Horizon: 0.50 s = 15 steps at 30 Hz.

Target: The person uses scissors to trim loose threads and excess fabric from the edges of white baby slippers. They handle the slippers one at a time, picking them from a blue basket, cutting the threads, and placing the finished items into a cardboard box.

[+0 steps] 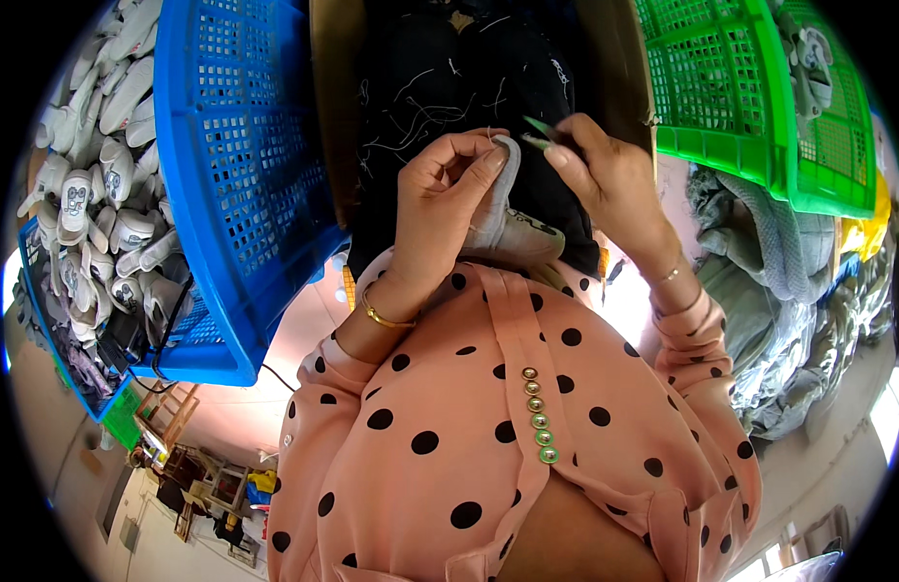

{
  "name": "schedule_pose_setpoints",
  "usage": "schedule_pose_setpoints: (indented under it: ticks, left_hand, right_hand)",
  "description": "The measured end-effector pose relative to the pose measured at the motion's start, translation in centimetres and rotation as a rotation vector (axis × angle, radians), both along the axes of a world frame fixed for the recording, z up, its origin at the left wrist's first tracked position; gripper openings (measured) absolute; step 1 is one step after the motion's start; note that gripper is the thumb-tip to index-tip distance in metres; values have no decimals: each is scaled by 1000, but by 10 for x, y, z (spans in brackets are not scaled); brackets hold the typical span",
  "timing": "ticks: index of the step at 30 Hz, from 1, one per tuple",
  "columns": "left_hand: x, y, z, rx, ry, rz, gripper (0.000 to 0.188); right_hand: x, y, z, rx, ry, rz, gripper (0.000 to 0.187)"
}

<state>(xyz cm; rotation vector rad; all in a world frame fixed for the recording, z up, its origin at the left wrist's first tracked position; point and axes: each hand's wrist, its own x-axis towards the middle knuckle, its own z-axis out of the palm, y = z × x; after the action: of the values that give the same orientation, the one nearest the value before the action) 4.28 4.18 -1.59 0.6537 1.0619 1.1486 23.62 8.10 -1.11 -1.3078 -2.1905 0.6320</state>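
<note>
Holding the pale grey shoe (508,236) over your lap (425,92), you pinch its edge in your left hand (445,194); your right hand (612,179) grasps a green two-pronged tool (541,127) beside it.

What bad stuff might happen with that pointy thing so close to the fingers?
The pointed tool in the right hand could slip and poke the left hand, whose fingers are very near. It might also nick the pale shoe they pinch. And the shoe heap on the left might tumble if bumped.
</note>
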Motion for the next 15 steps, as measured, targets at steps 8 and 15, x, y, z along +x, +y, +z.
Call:
schedule_pose_setpoints:
  ticks: [8,15]
  left_hand:
    - [-1,4,-3,-28,-99,25,8]
    - [-2,1,-5,-24,-121,40,7]
  right_hand:
    - [-5,5,51,243,-583,174,41]
    - [-13,11,58,331,-691,251,39]
